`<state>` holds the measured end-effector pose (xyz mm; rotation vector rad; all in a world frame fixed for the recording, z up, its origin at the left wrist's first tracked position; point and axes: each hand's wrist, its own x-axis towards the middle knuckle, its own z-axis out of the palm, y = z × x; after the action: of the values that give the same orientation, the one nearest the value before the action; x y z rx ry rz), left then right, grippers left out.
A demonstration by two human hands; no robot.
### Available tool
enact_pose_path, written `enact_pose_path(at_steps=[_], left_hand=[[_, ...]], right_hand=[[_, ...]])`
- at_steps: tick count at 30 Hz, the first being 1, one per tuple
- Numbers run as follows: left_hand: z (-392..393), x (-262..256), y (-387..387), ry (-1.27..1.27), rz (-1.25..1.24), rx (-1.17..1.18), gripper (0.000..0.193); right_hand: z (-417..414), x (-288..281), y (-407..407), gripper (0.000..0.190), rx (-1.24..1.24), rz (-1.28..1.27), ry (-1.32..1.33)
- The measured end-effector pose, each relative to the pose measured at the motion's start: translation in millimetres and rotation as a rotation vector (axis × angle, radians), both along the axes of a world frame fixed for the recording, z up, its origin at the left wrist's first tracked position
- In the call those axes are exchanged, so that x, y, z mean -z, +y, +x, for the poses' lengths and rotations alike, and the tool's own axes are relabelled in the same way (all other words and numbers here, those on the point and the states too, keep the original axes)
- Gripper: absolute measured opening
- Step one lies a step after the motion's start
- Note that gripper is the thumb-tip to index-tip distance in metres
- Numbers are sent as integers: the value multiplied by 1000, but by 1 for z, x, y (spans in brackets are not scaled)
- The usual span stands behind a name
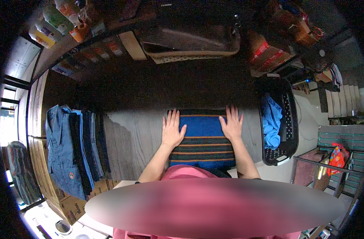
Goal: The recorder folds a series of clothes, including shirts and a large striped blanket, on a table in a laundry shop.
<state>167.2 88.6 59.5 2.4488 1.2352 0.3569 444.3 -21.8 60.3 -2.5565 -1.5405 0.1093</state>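
Observation:
A striped cloth in blue, black and orange lies on the grey wood-grain table in front of me. My left hand rests palm down on its left edge, fingers pointing away and thumb spread inwards. On the right edge my right hand lies flat in the same way, its fingers apart. Neither hand grips the cloth. The near end of the cloth is hidden by pink fabric at my body.
Blue shirts and other garments hang at the left above cardboard boxes. A black plastic basket with a blue cloth in it stands right. Beyond the table are a brown bag and a taped cardboard box.

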Motion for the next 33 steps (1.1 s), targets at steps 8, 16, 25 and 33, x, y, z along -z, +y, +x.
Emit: enact_pose_path(at_steps=[8,16,25,33], left_hand=[[-12,-4,-4,-132,-103,-123,72],[-76,-8,-130,-243,-447,-598,49],[-99,-6,-164,-409,-622,-638,51],[-98,-2,-188,-462,-451,-695,45]], right_hand=[[-29,-15,-24,63,-183,18,-73],[-85,-16,-111,61,-422,30,78],[-116,-42,-19,57,-728,25,199],[-185,-14,26,69,-780,-231,-42]])
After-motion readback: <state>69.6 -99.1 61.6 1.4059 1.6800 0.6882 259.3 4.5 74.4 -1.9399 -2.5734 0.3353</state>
